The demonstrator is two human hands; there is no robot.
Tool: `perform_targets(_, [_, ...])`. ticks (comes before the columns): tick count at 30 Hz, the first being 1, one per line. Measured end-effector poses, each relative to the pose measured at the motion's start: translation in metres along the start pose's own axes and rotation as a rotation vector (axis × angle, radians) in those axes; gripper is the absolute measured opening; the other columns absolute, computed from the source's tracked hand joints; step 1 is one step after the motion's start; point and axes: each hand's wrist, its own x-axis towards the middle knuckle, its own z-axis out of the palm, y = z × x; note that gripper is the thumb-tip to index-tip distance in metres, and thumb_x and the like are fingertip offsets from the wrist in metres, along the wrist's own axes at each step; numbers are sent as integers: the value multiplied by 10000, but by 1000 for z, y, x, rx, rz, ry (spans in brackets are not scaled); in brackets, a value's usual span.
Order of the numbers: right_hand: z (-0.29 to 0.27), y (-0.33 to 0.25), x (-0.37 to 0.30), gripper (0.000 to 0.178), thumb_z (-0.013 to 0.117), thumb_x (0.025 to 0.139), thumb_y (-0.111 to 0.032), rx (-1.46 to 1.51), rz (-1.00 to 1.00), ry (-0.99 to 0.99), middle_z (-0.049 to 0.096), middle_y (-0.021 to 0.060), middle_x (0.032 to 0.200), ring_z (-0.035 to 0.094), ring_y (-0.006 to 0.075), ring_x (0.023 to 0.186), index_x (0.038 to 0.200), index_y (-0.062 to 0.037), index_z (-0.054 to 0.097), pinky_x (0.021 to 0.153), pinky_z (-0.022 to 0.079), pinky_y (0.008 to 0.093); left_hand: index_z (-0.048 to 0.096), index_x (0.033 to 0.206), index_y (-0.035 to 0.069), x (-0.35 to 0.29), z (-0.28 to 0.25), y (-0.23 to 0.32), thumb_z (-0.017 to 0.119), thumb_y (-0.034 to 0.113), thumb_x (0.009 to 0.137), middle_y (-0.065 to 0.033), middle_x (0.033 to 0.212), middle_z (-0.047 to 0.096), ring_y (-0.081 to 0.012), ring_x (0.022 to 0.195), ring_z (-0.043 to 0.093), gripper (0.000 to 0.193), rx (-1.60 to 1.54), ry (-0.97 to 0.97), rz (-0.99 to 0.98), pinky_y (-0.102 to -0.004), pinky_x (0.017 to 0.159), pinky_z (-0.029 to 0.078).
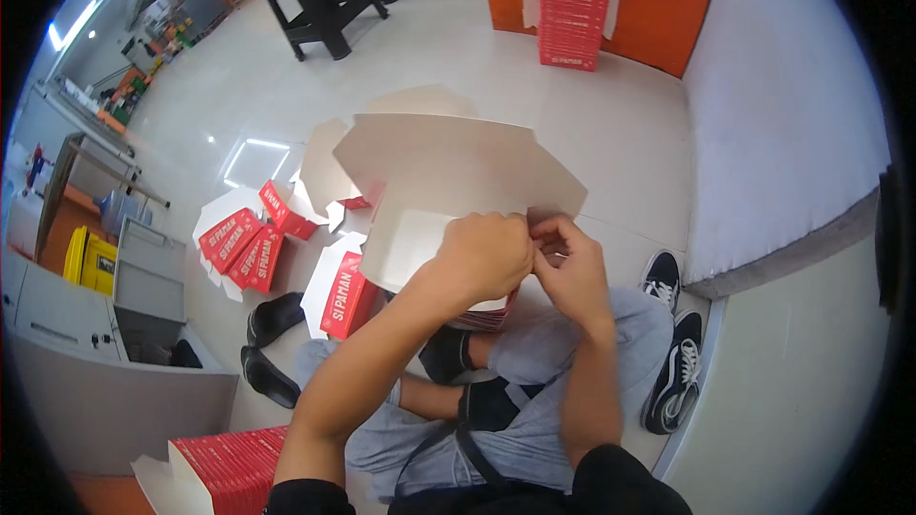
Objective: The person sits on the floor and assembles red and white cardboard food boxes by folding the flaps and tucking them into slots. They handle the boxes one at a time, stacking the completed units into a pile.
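Note:
A partly folded cardboard food box [444,157] sits before my crossed legs, its pale inside facing me and its large lid panel raised at the far side. My left hand [485,253] reaches across it, its fingers curled closed at the right corner. Close beside it, my right hand [572,272] pinches the side flap at that same corner. Both sets of fingertips partly hide the fold between them. Beneath the box, the red edges of stacked flat boxes [485,317] show near my lap.
Left of me lie several red-and-white folded boxes [256,253] and a pair of black shoes [270,374]. Stacks of red boxes stand at lower left [232,467] and far right [574,14]. Sneakers [676,372] rest by the right wall; black stools [320,0] stand farther off.

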Motion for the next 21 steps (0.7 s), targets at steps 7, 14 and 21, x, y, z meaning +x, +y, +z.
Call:
perform_targets(7, [-4, -26, -10, 338, 725, 872, -44, 10, 67, -87, 738, 104, 1019, 717, 182, 932, 1201, -4, 660, 773, 596, 320, 635, 930, 23, -25, -7, 2, 583, 375, 1005, -223, 785, 691, -435, 782, 704, 363, -265, 140, -187, -528, 682, 544])
perform_targets(14, [-8, -42, -16, 384, 771, 841, -147, -106, -87, -70, 632, 74, 963, 608, 165, 835, 1209, -50, 723, 737, 555, 304, 557, 716, 45, -69, -6, -139, 559, 178, 1068, -4, 602, 567, -45, 557, 563, 377, -984, 1231, -450, -249, 504, 442])
perform_targets(21, [10, -43, -12, 372, 798, 819, -167, -286, -12, -268, 580, 91, 954, 614, 214, 840, 1169, -61, 733, 773, 565, 329, 582, 1233, 12, -30, 150, -294, 670, 293, 928, -237, 1250, 623, -478, 1103, 642, 424, -433, 763, -793, -552, 917, 518])
